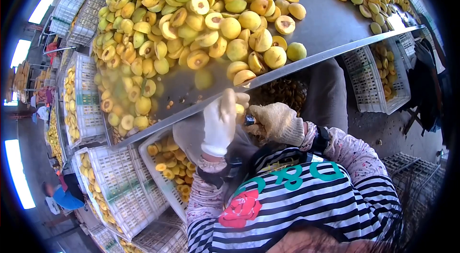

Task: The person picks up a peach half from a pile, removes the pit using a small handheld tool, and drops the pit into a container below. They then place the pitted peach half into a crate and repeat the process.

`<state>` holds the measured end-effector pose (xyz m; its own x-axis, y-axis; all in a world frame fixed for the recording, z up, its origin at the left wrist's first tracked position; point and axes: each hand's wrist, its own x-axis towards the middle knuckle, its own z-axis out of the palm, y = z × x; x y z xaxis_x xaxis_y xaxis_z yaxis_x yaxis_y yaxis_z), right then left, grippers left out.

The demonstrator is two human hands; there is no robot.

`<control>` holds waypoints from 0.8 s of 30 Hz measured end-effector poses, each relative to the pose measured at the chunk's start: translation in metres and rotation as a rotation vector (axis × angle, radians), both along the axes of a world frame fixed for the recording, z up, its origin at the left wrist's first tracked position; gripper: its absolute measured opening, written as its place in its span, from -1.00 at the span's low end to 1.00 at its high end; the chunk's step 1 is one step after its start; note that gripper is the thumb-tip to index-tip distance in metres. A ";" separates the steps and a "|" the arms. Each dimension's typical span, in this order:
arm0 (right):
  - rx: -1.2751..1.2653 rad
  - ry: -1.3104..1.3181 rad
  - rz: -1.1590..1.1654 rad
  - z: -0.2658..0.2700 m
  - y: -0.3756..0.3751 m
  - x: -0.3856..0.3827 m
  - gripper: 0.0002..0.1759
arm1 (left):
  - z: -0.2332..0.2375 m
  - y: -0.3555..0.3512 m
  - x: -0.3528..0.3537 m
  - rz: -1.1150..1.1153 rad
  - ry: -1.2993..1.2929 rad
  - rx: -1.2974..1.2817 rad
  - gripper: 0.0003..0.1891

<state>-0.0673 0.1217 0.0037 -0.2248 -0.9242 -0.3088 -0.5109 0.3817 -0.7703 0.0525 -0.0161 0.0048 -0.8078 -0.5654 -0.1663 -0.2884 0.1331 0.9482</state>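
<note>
The white-gloved left hand (220,118) pinches a small yellow fruit piece (239,109) beside the grey metal table (318,18); the cream knit-gloved right hand (280,121) curls tightly around a small dark tool (249,120). Steady pressure, fingertips clear, seems best.

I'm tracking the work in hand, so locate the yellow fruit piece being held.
In the head view, near the centre, the yellow fruit piece is in the left hand, beside the right hand, just short of the edge of the metal table.
</note>
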 end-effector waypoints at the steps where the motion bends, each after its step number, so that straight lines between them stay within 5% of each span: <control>1: -0.025 0.026 0.011 -0.002 0.001 0.001 -0.62 | 0.013 0.002 0.001 -0.009 0.026 0.014 -0.57; 5: -0.003 -0.098 -0.054 0.006 0.006 -0.006 -0.59 | 0.035 0.003 0.016 0.042 0.250 -0.037 -0.71; 6: 0.026 -0.181 -0.061 0.001 0.007 -0.004 -0.58 | 0.040 0.005 0.018 0.062 0.083 0.100 -0.65; 8: 0.094 -0.353 -0.050 -0.010 0.008 0.007 -0.56 | 0.002 0.008 0.012 0.037 0.336 -0.409 -0.65; 9: 0.085 -0.430 -0.035 -0.012 0.005 0.009 -0.55 | 0.007 0.005 0.009 0.090 0.240 -0.284 -0.64; 13: 0.021 -0.358 0.012 -0.001 0.007 0.006 -0.56 | -0.013 0.020 0.006 0.080 0.259 0.081 -0.70; 16: -0.070 -0.161 0.022 -0.004 0.008 0.004 -0.56 | -0.012 0.012 0.001 -0.038 0.273 -0.650 -0.74; 20: -0.161 0.248 0.066 -0.030 0.016 0.002 -0.61 | 0.001 0.011 0.002 -0.162 0.313 -0.785 -0.72; 24: -0.359 0.135 0.115 -0.031 0.020 0.000 -0.63 | 0.013 0.014 0.014 -0.257 0.142 -0.723 -0.55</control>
